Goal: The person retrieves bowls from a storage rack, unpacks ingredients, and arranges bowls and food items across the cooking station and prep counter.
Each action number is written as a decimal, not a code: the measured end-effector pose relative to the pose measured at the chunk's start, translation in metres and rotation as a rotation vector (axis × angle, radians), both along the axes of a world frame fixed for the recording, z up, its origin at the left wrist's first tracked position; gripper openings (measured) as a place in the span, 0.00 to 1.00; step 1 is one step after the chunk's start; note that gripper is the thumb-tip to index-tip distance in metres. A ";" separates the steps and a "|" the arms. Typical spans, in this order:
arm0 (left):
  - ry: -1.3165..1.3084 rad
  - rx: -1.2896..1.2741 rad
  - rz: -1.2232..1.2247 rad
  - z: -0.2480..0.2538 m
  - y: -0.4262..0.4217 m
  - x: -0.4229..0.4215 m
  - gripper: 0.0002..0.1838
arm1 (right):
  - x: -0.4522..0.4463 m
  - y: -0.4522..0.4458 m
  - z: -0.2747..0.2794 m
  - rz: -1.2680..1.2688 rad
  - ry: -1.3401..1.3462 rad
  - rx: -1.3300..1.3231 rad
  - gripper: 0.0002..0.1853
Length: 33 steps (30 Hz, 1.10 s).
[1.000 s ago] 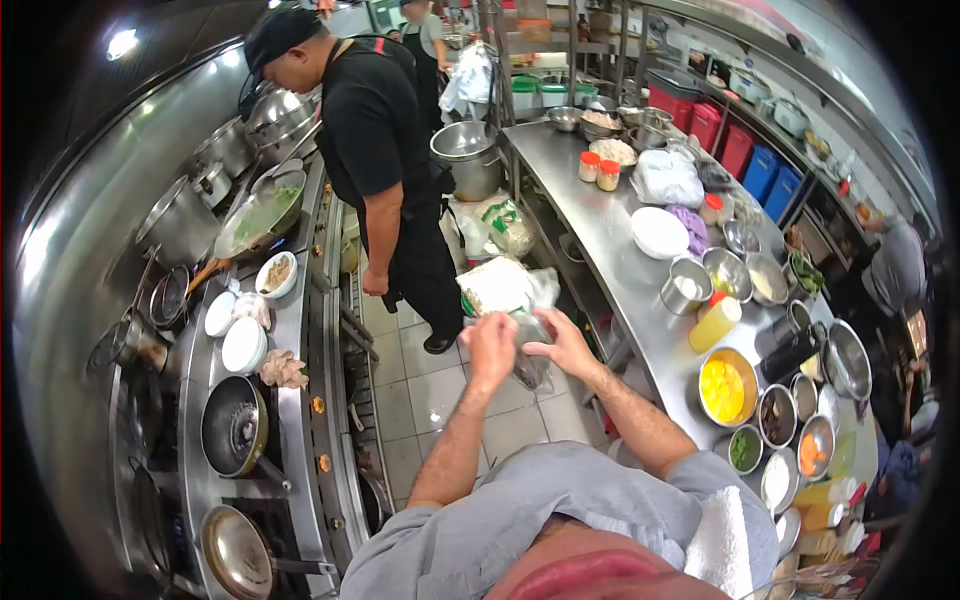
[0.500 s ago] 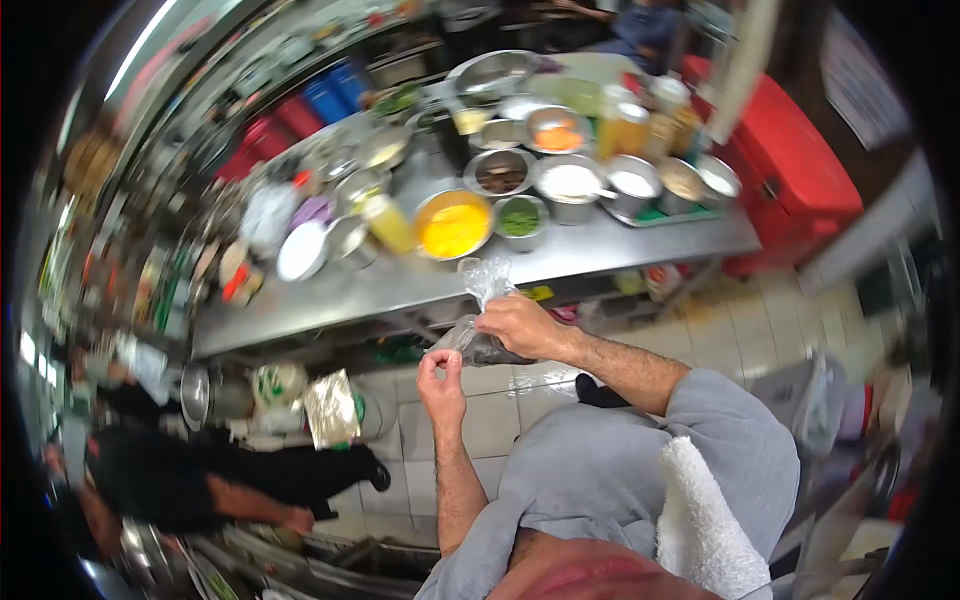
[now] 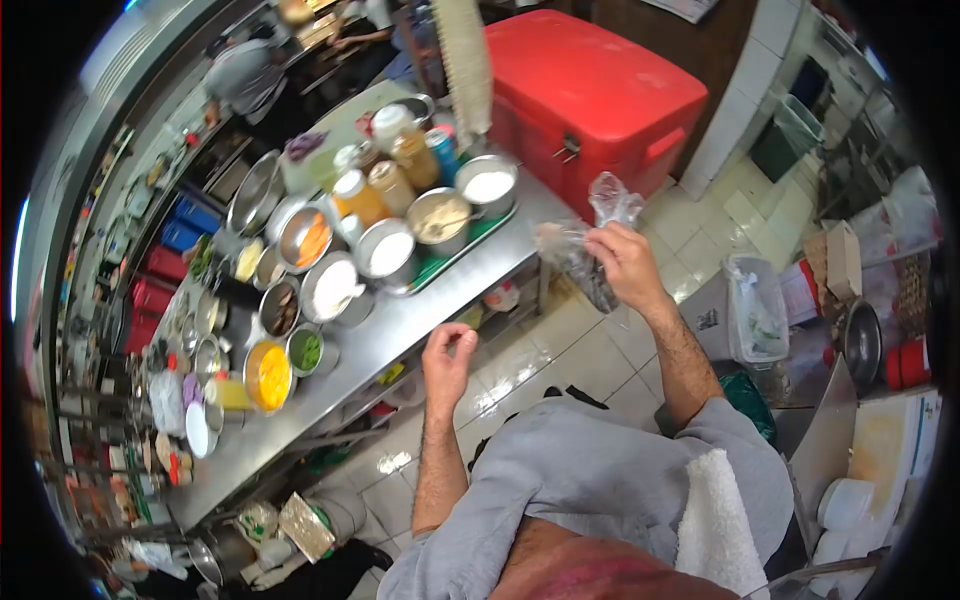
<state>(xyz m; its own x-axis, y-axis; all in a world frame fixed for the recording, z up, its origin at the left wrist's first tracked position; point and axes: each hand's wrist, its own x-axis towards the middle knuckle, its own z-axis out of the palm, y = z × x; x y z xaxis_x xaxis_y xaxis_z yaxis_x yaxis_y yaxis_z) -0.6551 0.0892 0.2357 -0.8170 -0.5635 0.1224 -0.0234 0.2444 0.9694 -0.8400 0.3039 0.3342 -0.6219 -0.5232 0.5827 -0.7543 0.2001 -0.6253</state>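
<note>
Left hand (image 3: 447, 355) now off the plastic bag (image 3: 577, 262).

The bag (image 3: 590, 278) in my right hand (image 3: 625, 265) is clear, with something dark inside. Just beyond, the cooler (image 3: 600, 75) is bright red. Left of my left hand (image 3: 448, 360) are yellow food (image 3: 272, 377), chopped greens (image 3: 309, 350) and orange pieces (image 3: 314, 239). Nearer me than both hands, my shirt (image 3: 590, 460) is plain grey, the towel (image 3: 710, 515) white. Between my hands, floor tiles (image 3: 585, 360) are pale.
</note>
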 end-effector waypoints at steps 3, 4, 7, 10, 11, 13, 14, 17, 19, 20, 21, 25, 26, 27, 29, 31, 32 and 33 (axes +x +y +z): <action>-0.030 -0.006 -0.164 -0.003 0.034 -0.062 0.07 | -0.047 0.054 -0.003 -0.255 0.037 0.058 0.04; -0.014 -0.054 -0.247 -0.009 0.041 -0.080 0.08 | -0.059 0.071 -0.003 -0.341 0.010 0.024 0.04; -0.082 0.029 -0.373 -0.027 0.058 -0.136 0.08 | -0.093 0.117 -0.013 -0.535 -0.024 -0.030 0.04; -0.118 0.141 -0.449 -0.028 0.074 -0.192 0.07 | -0.131 0.159 -0.028 -0.701 -0.147 0.006 0.06; -0.148 0.227 -0.472 -0.026 0.079 -0.212 0.07 | -0.143 0.170 -0.031 -0.717 -0.146 0.016 0.06; -0.130 0.282 -0.505 -0.025 0.091 -0.251 0.07 | -0.165 0.188 -0.036 -0.758 -0.208 0.101 0.06; -0.117 0.310 -0.531 -0.023 0.097 -0.269 0.07 | -0.176 0.195 -0.037 -0.771 -0.215 0.108 0.06; -0.127 0.337 -0.582 -0.020 0.114 -0.326 0.08 | -0.213 0.212 -0.042 -0.822 -0.248 0.120 0.06; -0.080 0.457 -0.590 -0.023 0.131 -0.370 0.10 | -0.244 0.225 -0.042 -0.848 -0.298 0.073 0.07; -0.097 0.486 -0.637 -0.025 0.137 -0.392 0.16 | -0.259 0.229 -0.039 -0.862 -0.298 0.081 0.07; -0.099 0.498 -0.649 -0.018 0.147 -0.411 0.16 | -0.274 0.234 -0.035 -0.867 -0.296 0.101 0.07; -0.081 0.682 -0.755 0.000 0.191 -0.484 0.22 | -0.336 0.257 -0.019 -0.875 -0.281 0.106 0.08; -0.064 0.745 -0.758 0.003 0.201 -0.500 0.23 | -0.353 0.265 -0.021 -0.874 -0.250 0.110 0.08; -0.046 0.807 -0.754 0.007 0.210 -0.514 0.23 | -0.370 0.272 -0.023 -0.886 -0.263 0.111 0.08; -0.099 0.865 -0.753 0.010 0.226 -0.541 0.23 | -0.404 0.285 -0.028 -0.850 -0.291 0.058 0.08; -0.123 1.123 -0.679 0.004 0.241 -0.568 0.21 | -0.437 0.297 -0.036 -0.841 -0.320 0.059 0.08; -0.117 1.123 -0.657 0.000 0.250 -0.582 0.21 | -0.458 0.304 -0.040 -0.830 -0.339 0.057 0.08; -0.135 1.208 -0.651 -0.004 0.260 -0.597 0.19 | -0.481 0.312 -0.046 -0.801 -0.342 0.061 0.08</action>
<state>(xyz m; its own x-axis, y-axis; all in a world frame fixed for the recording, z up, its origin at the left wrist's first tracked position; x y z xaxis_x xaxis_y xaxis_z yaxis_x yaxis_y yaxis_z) -1.2516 0.3490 0.2317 -0.9380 0.2233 -0.2653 -0.3406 -0.7363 0.5847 -1.3206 0.6164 0.2885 -0.9515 0.1221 0.2823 -0.1453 0.6306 -0.7624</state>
